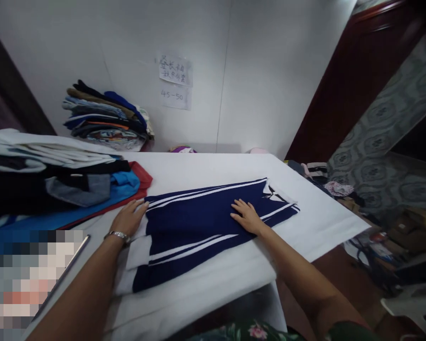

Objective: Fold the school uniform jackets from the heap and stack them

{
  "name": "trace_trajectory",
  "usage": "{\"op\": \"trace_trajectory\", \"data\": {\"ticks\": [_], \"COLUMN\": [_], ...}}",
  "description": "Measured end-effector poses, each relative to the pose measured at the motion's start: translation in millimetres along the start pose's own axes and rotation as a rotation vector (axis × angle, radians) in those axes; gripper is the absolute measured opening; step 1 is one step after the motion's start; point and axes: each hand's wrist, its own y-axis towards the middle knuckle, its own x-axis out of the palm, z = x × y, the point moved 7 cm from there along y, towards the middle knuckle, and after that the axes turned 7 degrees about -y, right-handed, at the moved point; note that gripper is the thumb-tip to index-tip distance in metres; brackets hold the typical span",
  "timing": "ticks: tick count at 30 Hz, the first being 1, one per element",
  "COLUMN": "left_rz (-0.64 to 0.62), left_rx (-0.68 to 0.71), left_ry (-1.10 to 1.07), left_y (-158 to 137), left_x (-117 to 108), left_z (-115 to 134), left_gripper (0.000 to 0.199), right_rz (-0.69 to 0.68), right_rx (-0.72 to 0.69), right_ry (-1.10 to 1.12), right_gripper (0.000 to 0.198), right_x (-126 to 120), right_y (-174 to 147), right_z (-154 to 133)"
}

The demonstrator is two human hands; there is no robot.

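A navy blue garment (pixel 195 215) with white stripes lies folded long and flat on the white table, its white collar (pixel 286 193) toward the right. White hem or cuff fabric (pixel 140 253) shows at its left end. My left hand (pixel 129 218), with a metal bracelet at the wrist, rests on that left end, fingers together over the upper corner. In the middle of the garment, near the collar, my right hand (pixel 247 218) presses down flat with its fingers apart. Neither hand visibly grips any cloth.
At the left, stacked clothes (pixel 57 175) border the garment. Another clothes pile (pixel 106 113) stands by the wall, left of handwritten paper signs (pixel 175 80). The white table (pixel 326 213) ends at the right, above boxes (pixel 408 227) and a white stool (pixel 408 303). Pixelation covers the lower left.
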Motion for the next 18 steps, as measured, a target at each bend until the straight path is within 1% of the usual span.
{"op": "trace_trajectory", "data": {"ticks": [1, 3, 4, 5, 6, 8, 9, 13, 16, 18], "left_rz": [-0.002, -0.007, -0.011, -0.028, -0.056, -0.110, -0.132, -0.163, -0.130, -0.102], "left_rx": [-0.037, -0.133, -0.180, -0.223, -0.259, -0.296, -0.303, -0.328, -0.360, -0.359], "left_ry": [0.002, 0.029, 0.048, 0.064, 0.079, 0.097, 0.099, 0.085, 0.040, -0.007], "left_y": [-1.5, -5.6, -8.0, -10.4, -12.7, -16.3, -17.7, -21.4, -23.9, -25.1], "left_x": [-5.1, -15.8, -20.7, -23.9, -25.5, -26.0, -25.2, -21.2, -19.7, -18.8], "left_z": [-1.1, -3.5, -4.2, -4.6, -4.7, -4.1, -3.9, -6.4, -8.7, -7.4], "left_gripper": [0.046, 0.051, 0.051, 0.050, 0.049, 0.050, 0.051, 0.053, 0.057, 0.055], "right_rz": [0.056, 0.227, 0.301, 0.347, 0.363, 0.337, 0.320, 0.328, 0.351, 0.361], "right_rx": [-0.015, -0.047, -0.086, -0.146, -0.216, -0.338, -0.377, -0.416, -0.424, -0.436], "right_ry": [0.013, 0.046, 0.065, 0.076, 0.077, 0.054, 0.035, -0.015, -0.050, -0.076], "right_gripper": [0.048, 0.044, 0.042, 0.040, 0.039, 0.037, 0.038, 0.039, 0.038, 0.037], "right_x": [-3.5, -17.0, -23.0, -26.8, -27.8, -23.1, -19.2, -8.4, -6.0, -5.7], "right_y": [-4.9, -15.7, -22.2, -29.2, -36.5, -50.5, -56.5, -69.0, -68.4, -67.2], "right_z": [-2.3, -4.7, -6.9, -10.5, -14.8, -22.0, -23.8, -20.9, -19.1, -19.6]}}
